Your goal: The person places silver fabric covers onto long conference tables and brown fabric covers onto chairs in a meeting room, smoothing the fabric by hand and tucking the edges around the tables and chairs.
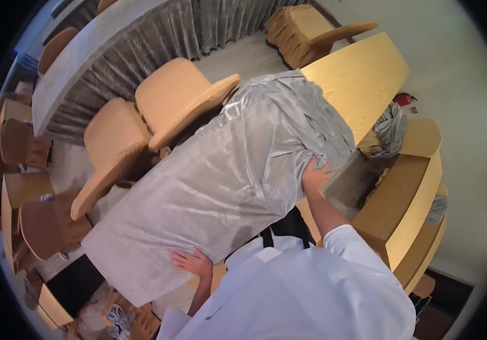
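Observation:
A grey velvety tablecloth (209, 182) covers most of a long wooden table (360, 80), whose bare top shows at the far right end. My left hand (192, 261) lies flat on the smooth part of the cloth near the close edge, its fingers spread and holding nothing. Over at the right edge, my right hand (316, 174) is on the bunched cloth, thumb and fingers spread against its folds; whether it pinches any fabric cannot be told. Creases run from that hand across the cloth, and the far right part lies gathered in wrinkles.
Chairs with tan covers (173, 93) stand along the table's far side. Behind them curves a table with a pleated grey skirt (141, 63). Wooden tables (392, 199) stand at the right, near a chair holding crumpled grey cloth (390, 129). A red fire extinguisher (403, 100) is by the wall.

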